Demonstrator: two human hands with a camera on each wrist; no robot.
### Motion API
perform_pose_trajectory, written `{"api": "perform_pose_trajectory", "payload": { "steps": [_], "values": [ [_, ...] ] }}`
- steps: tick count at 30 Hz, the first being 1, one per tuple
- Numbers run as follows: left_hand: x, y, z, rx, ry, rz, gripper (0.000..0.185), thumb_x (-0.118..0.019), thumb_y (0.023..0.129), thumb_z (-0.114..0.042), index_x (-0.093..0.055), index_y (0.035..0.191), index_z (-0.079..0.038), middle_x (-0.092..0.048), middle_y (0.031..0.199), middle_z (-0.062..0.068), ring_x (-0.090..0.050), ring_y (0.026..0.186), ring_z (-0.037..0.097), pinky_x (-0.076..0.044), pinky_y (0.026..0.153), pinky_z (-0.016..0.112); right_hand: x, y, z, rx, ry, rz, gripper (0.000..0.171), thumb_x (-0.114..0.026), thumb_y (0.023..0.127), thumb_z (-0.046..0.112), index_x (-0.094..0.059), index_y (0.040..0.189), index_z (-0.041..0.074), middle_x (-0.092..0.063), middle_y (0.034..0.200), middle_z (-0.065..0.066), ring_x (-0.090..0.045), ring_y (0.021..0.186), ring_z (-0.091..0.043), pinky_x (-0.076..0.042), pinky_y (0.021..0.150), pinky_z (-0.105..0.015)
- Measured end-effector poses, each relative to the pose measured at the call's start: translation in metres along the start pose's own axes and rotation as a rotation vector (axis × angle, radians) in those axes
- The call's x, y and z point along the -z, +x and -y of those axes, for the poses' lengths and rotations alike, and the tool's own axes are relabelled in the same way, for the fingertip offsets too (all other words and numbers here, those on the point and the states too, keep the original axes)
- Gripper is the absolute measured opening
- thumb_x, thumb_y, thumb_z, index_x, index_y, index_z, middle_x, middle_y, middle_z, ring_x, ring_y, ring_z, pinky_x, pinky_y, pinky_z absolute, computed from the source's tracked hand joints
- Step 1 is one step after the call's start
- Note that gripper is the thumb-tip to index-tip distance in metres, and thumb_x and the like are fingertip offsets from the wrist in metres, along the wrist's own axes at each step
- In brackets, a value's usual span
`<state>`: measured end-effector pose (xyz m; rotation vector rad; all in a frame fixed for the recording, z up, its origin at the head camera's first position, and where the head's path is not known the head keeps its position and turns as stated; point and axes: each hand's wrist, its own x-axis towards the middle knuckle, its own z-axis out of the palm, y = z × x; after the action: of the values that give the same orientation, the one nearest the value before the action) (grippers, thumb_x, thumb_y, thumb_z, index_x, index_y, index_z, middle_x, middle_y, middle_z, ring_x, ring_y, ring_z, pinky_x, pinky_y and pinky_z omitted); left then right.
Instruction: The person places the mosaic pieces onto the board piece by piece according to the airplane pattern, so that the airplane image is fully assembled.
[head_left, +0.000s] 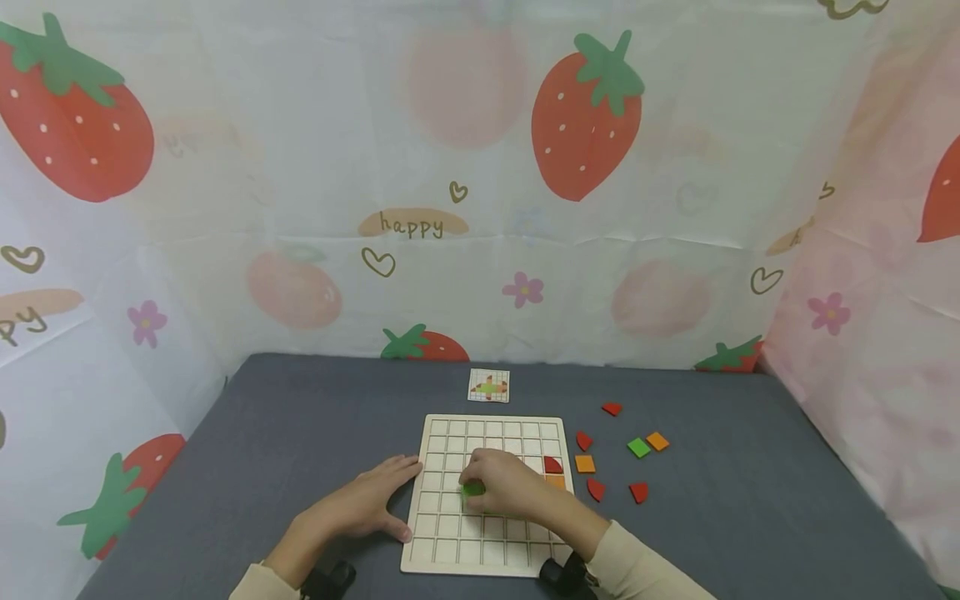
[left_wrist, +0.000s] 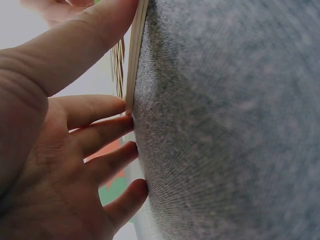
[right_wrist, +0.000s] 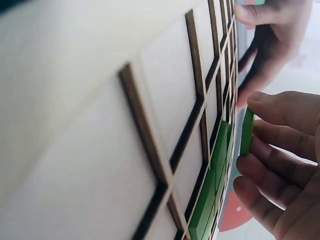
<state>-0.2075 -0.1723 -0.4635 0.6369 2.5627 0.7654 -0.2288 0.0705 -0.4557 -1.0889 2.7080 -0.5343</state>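
A pale wooden grid board [head_left: 442,527] lies on the grey table. My right hand [head_left: 506,483] is over its middle, pinching a green tile [right_wrist: 247,131] between thumb and fingers, just off the grid in the right wrist view. Green tiles [right_wrist: 202,205] sit in cells beneath that hand, mostly hidden by it in the head view. A red quarter-round tile [head_left: 552,464] and an orange square tile [head_left: 555,482] occupy cells near the board's right side. Along the left edge rests my left hand [head_left: 363,502], thumb and fingertips at the rim, fingers extended.
Right of the board lie loose tiles: several red ones [head_left: 595,489], an orange square [head_left: 657,442], another orange square [head_left: 585,463] and a green one [head_left: 638,447]. A small pattern card [head_left: 489,386] lies behind the board. A printed cloth [head_left: 480,167] hangs around the table [head_left: 315,417].
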Motion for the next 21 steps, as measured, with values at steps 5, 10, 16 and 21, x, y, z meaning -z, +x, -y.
{"api": "perform_pose_trajectory", "payload": {
  "steps": [5,10,16,21],
  "values": [
    [0.0002,0.0001,-0.0001,-0.002,-0.003,0.002,0.092,-0.073,0.066,-0.042,-0.031,0.141,-0.010,-0.026,0.148,0.011,-0.018,0.138,0.035,-0.019,0.101,0.065,-0.0002,-0.0006,0.0040,0.006,-0.030,0.008,0.018,-0.066,0.081,0.027,-0.069,0.095,0.017,-0.057,0.085,0.008,-0.044,0.069,0.000,-0.038,0.060,-0.015],
    [-0.0006,0.0001,0.0009,-0.001,-0.006,0.001,0.092,-0.073,0.066,-0.042,-0.031,0.141,-0.010,-0.026,0.149,0.011,-0.018,0.139,0.035,-0.019,0.102,0.064,-0.0014,-0.0007,0.0059,0.007,-0.063,0.010,0.015,-0.066,0.081,0.026,-0.069,0.092,0.018,-0.056,0.084,0.008,-0.044,0.069,0.000,-0.038,0.061,-0.014],
    [-0.0009,0.0002,0.0010,0.000,-0.007,-0.002,0.092,-0.074,0.066,-0.041,-0.031,0.141,-0.010,-0.026,0.149,0.010,-0.018,0.139,0.034,-0.020,0.102,0.063,-0.0012,-0.0008,0.0078,0.005,-0.088,0.012,0.013,-0.066,0.080,0.024,-0.070,0.091,0.018,-0.057,0.084,0.008,-0.044,0.069,0.000,-0.039,0.061,-0.014],
    [-0.0008,0.0003,0.0005,0.005,-0.008,-0.001,0.092,-0.074,0.066,-0.041,-0.030,0.142,-0.011,-0.026,0.149,0.010,-0.018,0.139,0.034,-0.020,0.102,0.063,-0.0025,0.0002,0.0078,0.010,-0.104,0.009,0.012,-0.066,0.080,0.024,-0.070,0.090,0.018,-0.057,0.083,0.008,-0.044,0.069,0.000,-0.039,0.061,-0.015]
  ]
}}
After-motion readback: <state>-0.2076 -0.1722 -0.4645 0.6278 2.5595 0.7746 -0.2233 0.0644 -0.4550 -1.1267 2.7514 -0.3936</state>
